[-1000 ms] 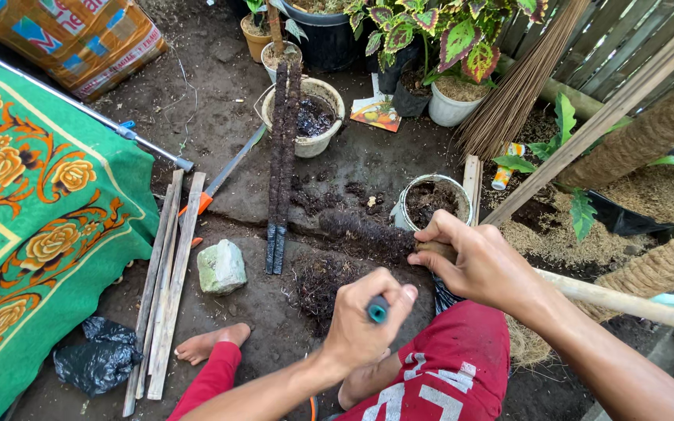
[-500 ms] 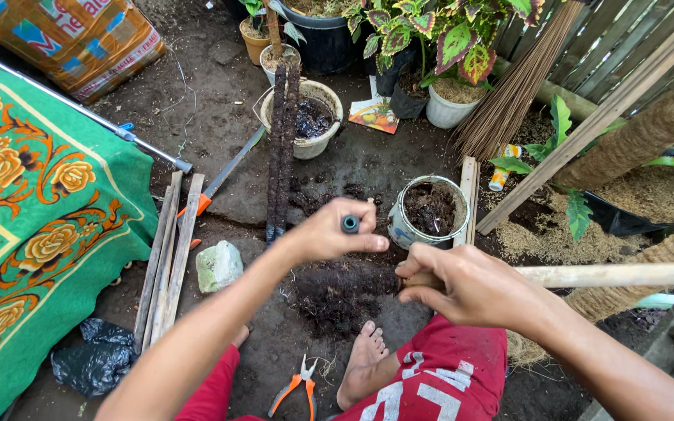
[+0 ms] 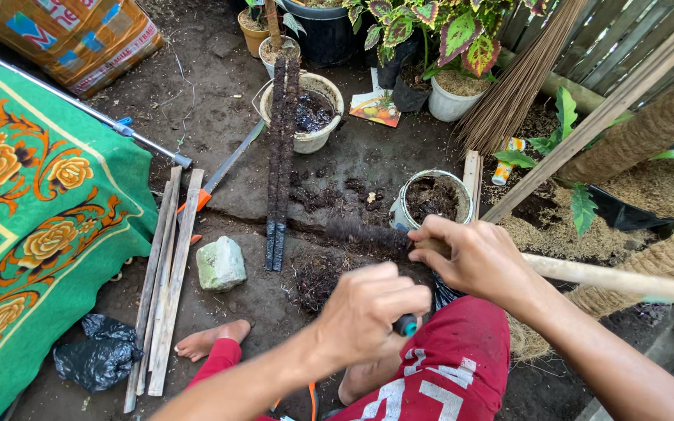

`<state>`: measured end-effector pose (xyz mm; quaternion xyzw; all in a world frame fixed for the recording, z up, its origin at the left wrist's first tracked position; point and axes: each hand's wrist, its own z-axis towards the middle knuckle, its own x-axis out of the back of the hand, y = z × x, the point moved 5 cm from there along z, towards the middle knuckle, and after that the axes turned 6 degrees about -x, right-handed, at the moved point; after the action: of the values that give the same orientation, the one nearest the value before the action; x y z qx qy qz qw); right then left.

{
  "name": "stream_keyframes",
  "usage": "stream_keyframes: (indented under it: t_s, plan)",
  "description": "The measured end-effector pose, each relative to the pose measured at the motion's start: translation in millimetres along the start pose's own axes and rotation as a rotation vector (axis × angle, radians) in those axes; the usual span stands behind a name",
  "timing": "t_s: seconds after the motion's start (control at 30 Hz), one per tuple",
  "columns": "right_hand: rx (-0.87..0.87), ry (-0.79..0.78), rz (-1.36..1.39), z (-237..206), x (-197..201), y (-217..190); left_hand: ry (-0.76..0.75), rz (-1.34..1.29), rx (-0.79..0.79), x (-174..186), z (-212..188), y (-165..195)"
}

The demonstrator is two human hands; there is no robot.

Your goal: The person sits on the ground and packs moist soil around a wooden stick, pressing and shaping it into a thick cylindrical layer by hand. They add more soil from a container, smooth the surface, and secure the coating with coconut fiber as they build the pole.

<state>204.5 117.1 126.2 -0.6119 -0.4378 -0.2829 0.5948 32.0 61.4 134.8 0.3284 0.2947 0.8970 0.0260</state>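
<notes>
My left hand (image 3: 372,312) is closed around a small tool with a blue-green handle (image 3: 406,325), held above my lap in red shorts (image 3: 446,366). My right hand (image 3: 473,257) grips a long pale stick (image 3: 618,277) at the spot where a dark fibrous wrapping (image 3: 364,234) covers its end. That wrapped end lies over the dirt ground, next to a white pot of dark soil (image 3: 433,201). Part of the stick is hidden under my right hand.
Two long dark fibre-wrapped poles (image 3: 281,156) lean on a white pot (image 3: 310,117). Wooden slats (image 3: 167,273), a pale stone (image 3: 221,263), a black bag (image 3: 99,360), my bare foot (image 3: 211,339), a green patterned cloth (image 3: 33,218), potted plants (image 3: 446,47) and a broom (image 3: 516,86) surround me.
My left hand, raised toward the soil pot half a second ago, has come back down near my lap with the tool. My right hand has moved up onto the wrapped end of the stick.
</notes>
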Motion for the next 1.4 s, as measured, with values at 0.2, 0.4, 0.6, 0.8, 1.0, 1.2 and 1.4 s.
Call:
stream_keyframes:
  t_s: [0.2,0.4,0.6,0.8,1.0,1.2,1.4]
  plan:
    - [0.314,-0.091,0.021,-17,-8,-18,-0.185,0.021,-0.132,35,37,-67]
    - [0.384,-0.043,0.275,-23,6,-17,-0.075,-0.697,0.416,-24,-12,-148]
    - [0.156,0.110,0.283,-12,0,-1,0.748,-1.315,0.942,-117,-81,-80]
    - [0.286,0.292,0.020,-12,0,-7,0.298,-0.212,0.334,-33,-27,-19]
    - [0.275,-0.016,-0.207,-13,-9,-14,-0.108,0.004,-0.113,15,22,-50]
    - [0.562,0.025,0.146,-26,7,-26,-0.056,-0.684,0.527,-19,-12,-155]
    - [0.119,0.062,0.415,-9,-1,4,0.608,-1.412,0.992,-110,-81,-82]
